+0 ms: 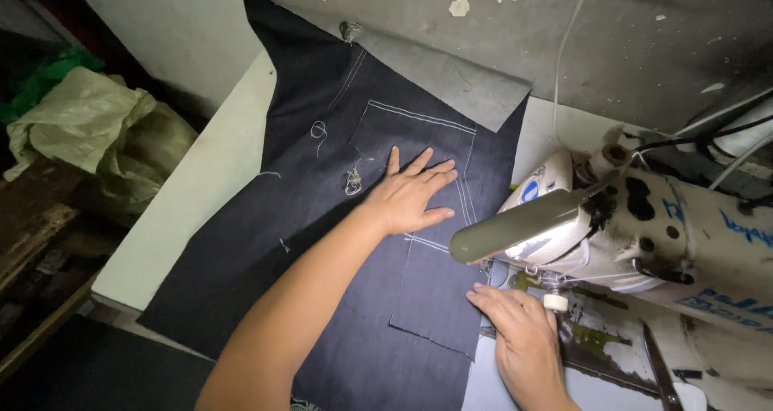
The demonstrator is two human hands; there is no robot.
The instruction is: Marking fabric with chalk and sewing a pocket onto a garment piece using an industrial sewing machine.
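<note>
A large piece of dark denim (306,218) lies on the white sewing table (201,194), with a pocket patch (427,149) outlined in white stitching. My left hand (411,194) rests flat on that pocket, fingers spread. My right hand (519,334) presses down at the denim's lower right edge, just under the head of the white sewing machine (644,226). Its fingertips touch the cloth beside the needle area, which the lamp and the machine head hide. Loose white threads (352,181) trail across the denim left of my left hand.
A grey lamp shade (515,226) juts out from the machine over the cloth. Scissors (660,371) lie on the machine bed at the lower right. A pale green sack (88,129) sits off the table at the left. A cracked grey wall (564,33) stands behind.
</note>
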